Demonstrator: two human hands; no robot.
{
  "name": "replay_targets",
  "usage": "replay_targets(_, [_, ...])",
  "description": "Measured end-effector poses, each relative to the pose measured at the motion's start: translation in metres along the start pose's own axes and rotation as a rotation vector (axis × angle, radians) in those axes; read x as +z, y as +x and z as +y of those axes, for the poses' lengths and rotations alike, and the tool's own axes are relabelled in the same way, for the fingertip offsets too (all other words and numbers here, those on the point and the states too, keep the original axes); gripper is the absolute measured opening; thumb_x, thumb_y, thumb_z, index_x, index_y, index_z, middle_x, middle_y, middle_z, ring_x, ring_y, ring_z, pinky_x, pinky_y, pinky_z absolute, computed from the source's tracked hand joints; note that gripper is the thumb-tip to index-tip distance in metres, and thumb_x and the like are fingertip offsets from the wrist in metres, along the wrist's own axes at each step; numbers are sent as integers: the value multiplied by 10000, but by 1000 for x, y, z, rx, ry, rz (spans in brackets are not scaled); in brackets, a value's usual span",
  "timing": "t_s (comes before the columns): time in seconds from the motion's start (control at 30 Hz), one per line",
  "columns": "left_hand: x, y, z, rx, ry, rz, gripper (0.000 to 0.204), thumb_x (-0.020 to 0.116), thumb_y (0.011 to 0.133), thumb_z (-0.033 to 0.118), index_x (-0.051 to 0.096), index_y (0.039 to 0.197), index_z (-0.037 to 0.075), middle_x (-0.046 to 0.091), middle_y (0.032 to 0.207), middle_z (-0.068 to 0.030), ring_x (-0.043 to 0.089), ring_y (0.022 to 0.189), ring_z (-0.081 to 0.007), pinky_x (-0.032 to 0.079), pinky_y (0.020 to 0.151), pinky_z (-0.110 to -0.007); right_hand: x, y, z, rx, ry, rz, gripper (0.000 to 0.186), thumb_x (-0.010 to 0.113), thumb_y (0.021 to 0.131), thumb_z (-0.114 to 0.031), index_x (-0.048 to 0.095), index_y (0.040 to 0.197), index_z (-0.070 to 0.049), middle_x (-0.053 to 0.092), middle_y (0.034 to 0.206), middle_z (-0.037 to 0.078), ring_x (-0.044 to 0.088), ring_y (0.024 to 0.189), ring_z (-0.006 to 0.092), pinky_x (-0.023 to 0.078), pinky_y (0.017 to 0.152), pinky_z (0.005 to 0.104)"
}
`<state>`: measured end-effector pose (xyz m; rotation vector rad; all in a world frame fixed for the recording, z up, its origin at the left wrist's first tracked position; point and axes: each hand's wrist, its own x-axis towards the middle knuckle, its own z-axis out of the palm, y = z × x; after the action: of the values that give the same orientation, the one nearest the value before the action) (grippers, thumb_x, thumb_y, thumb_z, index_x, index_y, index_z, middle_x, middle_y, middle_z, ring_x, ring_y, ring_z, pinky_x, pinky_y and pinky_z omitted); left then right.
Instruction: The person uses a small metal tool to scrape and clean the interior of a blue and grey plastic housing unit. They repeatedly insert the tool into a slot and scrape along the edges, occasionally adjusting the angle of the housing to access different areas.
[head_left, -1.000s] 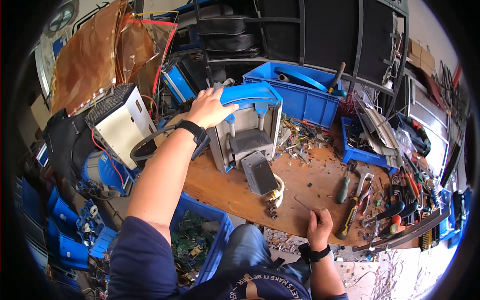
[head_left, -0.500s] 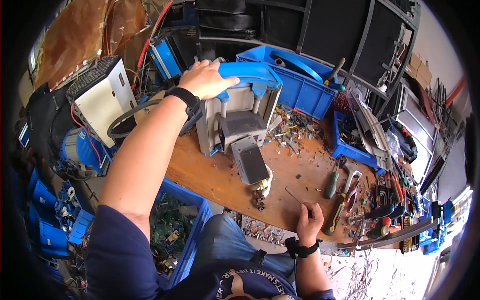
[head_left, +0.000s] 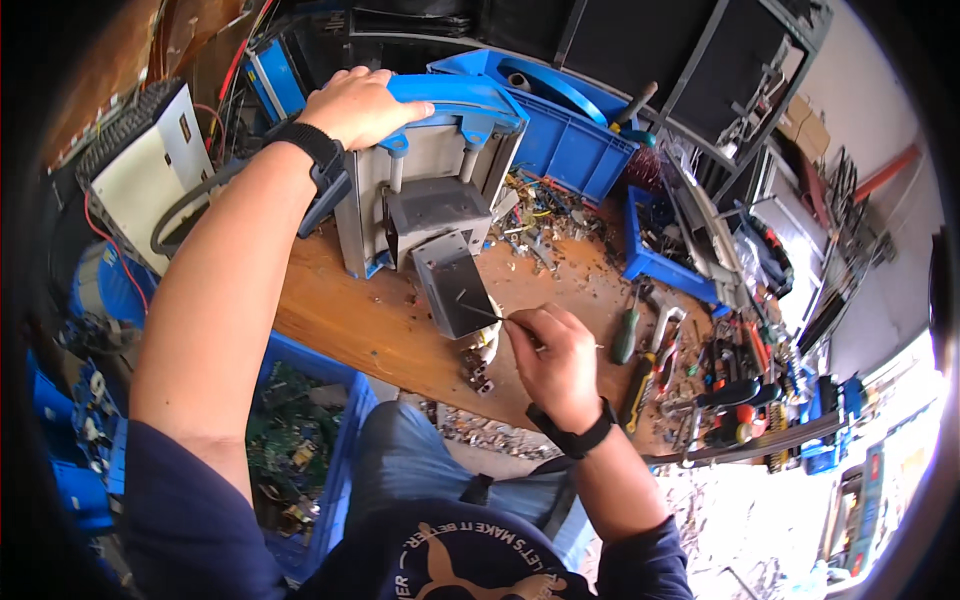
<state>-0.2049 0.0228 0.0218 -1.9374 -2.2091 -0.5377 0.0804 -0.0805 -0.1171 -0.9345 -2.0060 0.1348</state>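
Observation:
A grey equipment case with a blue top edge [head_left: 455, 92] stands upright on the wooden bench. My left hand [head_left: 352, 108] grips its upper left corner, thumb along the front and fingers over the top. From the case's face juts a dark metal box [head_left: 435, 208], and below it slopes a black plate with a light rim [head_left: 458, 295]. My right hand [head_left: 556, 358] pinches a thin bent hex key [head_left: 484, 311], whose far end lies over the plate. Beside the plate, partly hidden, hang pale cables with brown connectors [head_left: 478, 376].
A green-handled screwdriver [head_left: 625, 335], a yellow-and-black tool [head_left: 637, 392] and many hand tools lie at the right. Scrap bits [head_left: 540, 225] litter the bench behind. Blue crates [head_left: 570, 150] stand at the back; another crate [head_left: 345, 465] with circuit boards sits below left.
My right hand has risen from the bench's front edge up and left, bringing the hex key over the plate. My left hand stays on the case; the whole view has shifted.

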Motion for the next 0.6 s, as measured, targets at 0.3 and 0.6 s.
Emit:
replay_targets(0.3, [0, -5, 4, -50, 19, 13, 811, 538, 850, 615, 448, 1391, 17, 477, 1368, -195, 424, 1292, -337, 359, 1066, -419, -5, 43, 2, -206, -369, -492, 77, 647, 795, -151, 668, 758, -87, 639, 732, 92, 648, 703, 297, 521, 619, 390])
replay_targets(0.6, [8, -3, 3, -58, 36, 108, 778, 554, 854, 594, 475, 1372, 19, 508, 1325, -185, 452, 1260, -335, 370, 1051, -421, 9, 86, -26, -406, -678, -824, 97, 591, 746, -103, 669, 698, -68, 674, 718, 128, 676, 677, 289, 543, 601, 383])
